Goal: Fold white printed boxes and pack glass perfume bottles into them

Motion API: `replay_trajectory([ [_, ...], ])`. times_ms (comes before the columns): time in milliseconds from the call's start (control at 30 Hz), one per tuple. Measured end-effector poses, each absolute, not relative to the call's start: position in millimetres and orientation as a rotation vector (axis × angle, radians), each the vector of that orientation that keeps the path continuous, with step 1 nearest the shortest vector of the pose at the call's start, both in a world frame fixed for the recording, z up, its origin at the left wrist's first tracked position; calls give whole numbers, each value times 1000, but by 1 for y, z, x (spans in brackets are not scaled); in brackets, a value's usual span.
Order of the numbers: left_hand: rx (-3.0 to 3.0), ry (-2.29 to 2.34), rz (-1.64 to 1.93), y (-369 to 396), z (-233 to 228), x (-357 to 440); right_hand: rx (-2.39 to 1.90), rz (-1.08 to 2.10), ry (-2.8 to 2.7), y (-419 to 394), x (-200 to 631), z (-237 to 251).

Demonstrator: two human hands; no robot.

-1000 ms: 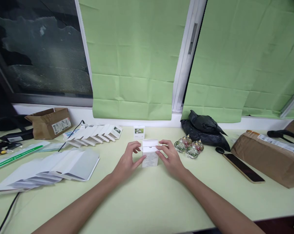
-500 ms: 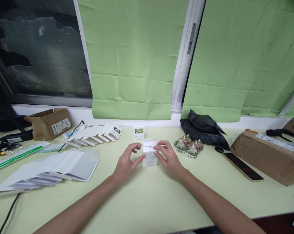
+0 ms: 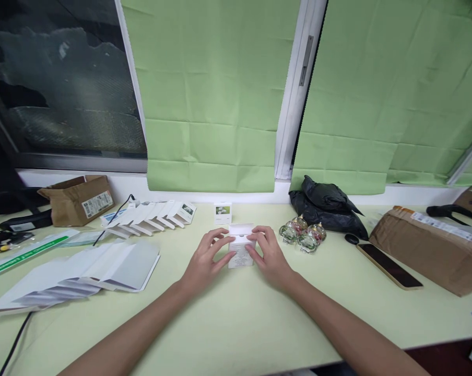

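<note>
A small white carton (image 3: 240, 257) with fine print on its front stands upright on the table before me. Its top flap (image 3: 240, 228) is raised at the back. My left hand (image 3: 208, 255) grips the carton's left side, thumb on the front face and index finger at the top edge. On the other side my right hand (image 3: 271, 256) holds it the same way, thumb on the front and fingers at the top right. What is inside the carton cannot be seen.
Behind stands a white box with a plant picture (image 3: 223, 213). Left lie a row of white boxes (image 3: 153, 216), flat white cartons (image 3: 91, 271) and a brown box (image 3: 79, 198). Right are glass ornaments (image 3: 304, 233), a black bag (image 3: 326, 206), a phone (image 3: 390, 265) and a brown parcel (image 3: 427, 250).
My left index finger has come over to the carton's top edge. Both thumbs have shifted slightly on the front face. The carton stays in place.
</note>
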State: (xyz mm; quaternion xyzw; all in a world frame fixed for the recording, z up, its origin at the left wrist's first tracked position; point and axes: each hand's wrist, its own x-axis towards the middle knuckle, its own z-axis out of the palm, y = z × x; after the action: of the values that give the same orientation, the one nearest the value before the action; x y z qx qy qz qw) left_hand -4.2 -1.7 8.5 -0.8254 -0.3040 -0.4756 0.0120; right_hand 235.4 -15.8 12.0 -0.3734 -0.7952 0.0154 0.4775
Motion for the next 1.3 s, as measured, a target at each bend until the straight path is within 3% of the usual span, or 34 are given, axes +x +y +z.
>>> replay_trajectory([
  [267, -2717, -1193, -1549, -8, 14, -2, -1032, 172, -1589, -9, 237, 0],
  [833, -2807, -1193, -1616, -10, 19, 1, -894, 391, -1648, -19, 235, 14],
  [1067, -2797, -1195, -1712, -10, 19, 4, -836, 333, -1679, -17, 234, 19],
  [1300, -2876, -1410, -2024, -13, 15, 15, -822, 306, -1726, -19, 232, 21],
])
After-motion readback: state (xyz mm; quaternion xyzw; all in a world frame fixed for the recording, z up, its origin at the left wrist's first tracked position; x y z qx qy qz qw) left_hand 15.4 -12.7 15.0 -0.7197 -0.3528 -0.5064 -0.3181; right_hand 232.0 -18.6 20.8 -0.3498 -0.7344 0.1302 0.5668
